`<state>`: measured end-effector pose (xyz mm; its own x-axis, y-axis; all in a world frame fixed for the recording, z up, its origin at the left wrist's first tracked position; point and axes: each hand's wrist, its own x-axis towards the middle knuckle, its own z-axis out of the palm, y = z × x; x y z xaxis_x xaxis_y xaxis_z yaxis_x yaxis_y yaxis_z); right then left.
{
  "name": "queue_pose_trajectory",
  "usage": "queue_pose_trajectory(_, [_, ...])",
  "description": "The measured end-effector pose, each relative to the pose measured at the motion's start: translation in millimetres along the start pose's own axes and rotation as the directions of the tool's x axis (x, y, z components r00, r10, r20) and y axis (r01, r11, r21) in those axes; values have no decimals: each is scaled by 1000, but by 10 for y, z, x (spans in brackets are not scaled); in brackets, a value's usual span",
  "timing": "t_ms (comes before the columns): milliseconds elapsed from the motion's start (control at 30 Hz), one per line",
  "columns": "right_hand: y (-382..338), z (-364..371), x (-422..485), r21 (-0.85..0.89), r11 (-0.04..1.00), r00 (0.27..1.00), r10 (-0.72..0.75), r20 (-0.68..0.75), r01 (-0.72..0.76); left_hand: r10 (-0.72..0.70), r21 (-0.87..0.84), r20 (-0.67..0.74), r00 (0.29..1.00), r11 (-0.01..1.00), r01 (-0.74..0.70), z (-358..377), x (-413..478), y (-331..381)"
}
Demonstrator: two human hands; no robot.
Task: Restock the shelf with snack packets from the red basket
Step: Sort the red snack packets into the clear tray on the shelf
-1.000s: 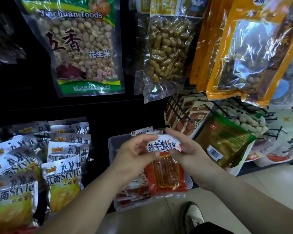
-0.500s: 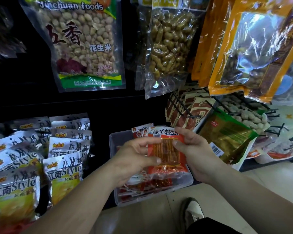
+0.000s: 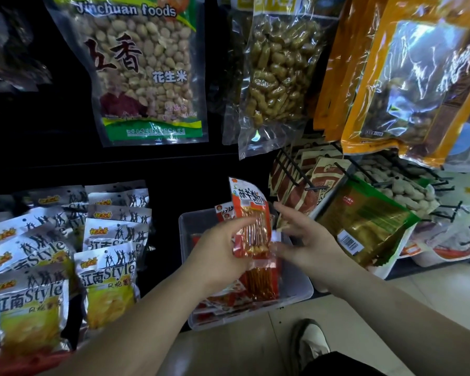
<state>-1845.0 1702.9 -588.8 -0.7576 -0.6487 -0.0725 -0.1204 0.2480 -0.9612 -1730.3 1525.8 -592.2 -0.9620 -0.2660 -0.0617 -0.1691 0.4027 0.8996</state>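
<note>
Glare streaks the orange bag (image 3: 413, 77); shelving left of it sinks black; the right hand (image 3: 310, 248) below it is blurred.

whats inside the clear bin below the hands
Red stick-snack packets lie stacked in the clear bin. The left hand and its held packet cover the middle, hiding what lies there.

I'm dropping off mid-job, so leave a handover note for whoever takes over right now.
Left grip holds one red snack packet upright over the clear bin.
Right grip is open beside the packet, not gripping it.
More red packets lie in the bin.
Done: some packets are binned.
Left: place this one, then fetch more. The red basket is not clearly in view.
</note>
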Motion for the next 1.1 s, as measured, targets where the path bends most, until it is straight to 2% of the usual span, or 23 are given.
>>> queue_pose_trajectory(67, [2, 5, 28, 46, 999, 1000, 6, -31, -5, 113, 233, 54, 992, 965, -123, 46, -10, -31])
queue_pose_trajectory(133, [41, 14, 40, 145, 988, 998, 60, -6, -59, 171, 335, 157, 973, 917, -216, 134, -23, -53])
queue_pose_trajectory(233, [143, 24, 61, 113, 993, 994, 50, -98, -39, 193, 393, 290, 937, 869, -301, 251, -51, -91])
queue_pose_trajectory(300, [195, 13, 74, 56, 998, 981, 41, -190, -31, 152, 246, 321, 935, 940, -237, 252, -46, -107])
queue_pose_trajectory(367, [237, 1, 63, -33, 997, 978, 65, -198, -72, 65, 142, 257, 964, 984, -104, 192, -4, -137])
queue_pose_trajectory(467, [305, 15, 117, -109, 981, 971, 139, -196, -163, 7, 195, 32, 999, 981, -13, 59, 115, -254])
queue_pose_trajectory(567, [317, 14, 223, -66, 975, 966, 201, -165, -214, -122, 225, -39, 992, 966, 127, 10, 177, -314])
queue_pose_trajectory(700, [386, -11, 332, -292, 945, 989, 143, -34, -147, -190, 193, -56, 980, 961, 197, 64, 264, -414])
queue_pose_trajectory(833, [491, -82, 431, -188, 975, 990, 103, -96, -120, -216, 159, -63, 974, 962, 223, 131, 371, -548])
queue_pose_trajectory(1000, [494, -197, 384, -112, 992, 986, 34, -163, -53, -289, 163, 45, 956, 946, 279, 246, 471, -636])
queue_pose_trajectory(1100, [433, -227, 341, -191, 980, 965, -94, -245, 46, -313, 102, 117, 943, 948, 302, 303, 497, -640])
